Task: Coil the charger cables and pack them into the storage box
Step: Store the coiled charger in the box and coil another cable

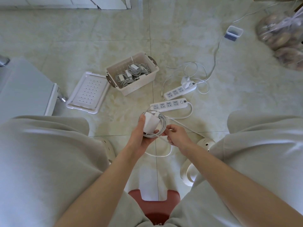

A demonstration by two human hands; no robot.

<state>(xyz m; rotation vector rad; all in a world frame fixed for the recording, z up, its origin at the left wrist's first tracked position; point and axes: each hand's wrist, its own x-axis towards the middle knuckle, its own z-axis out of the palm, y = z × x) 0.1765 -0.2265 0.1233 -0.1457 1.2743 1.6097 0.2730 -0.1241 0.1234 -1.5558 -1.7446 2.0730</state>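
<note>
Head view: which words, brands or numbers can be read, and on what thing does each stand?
No text can be read.
Charger: plain white, no print visible.
Near power strip and far power strip: any print too small.
Storage box: no label visible.
Small clear container: dark band too blurred.

A person's own body, seen from above, fills the lower frame. Loose, soft, pale grey-beige legwear (49, 161) covers both thighs at lower left and lower right, lying in gentle folds; whether it is shorts or trousers cannot be told. The forearms (101, 185), left hand (141, 136) and right hand (177, 135) at centre are bare. Cream clog-style shoes (205, 142) with round holes show beside the knees.
</note>
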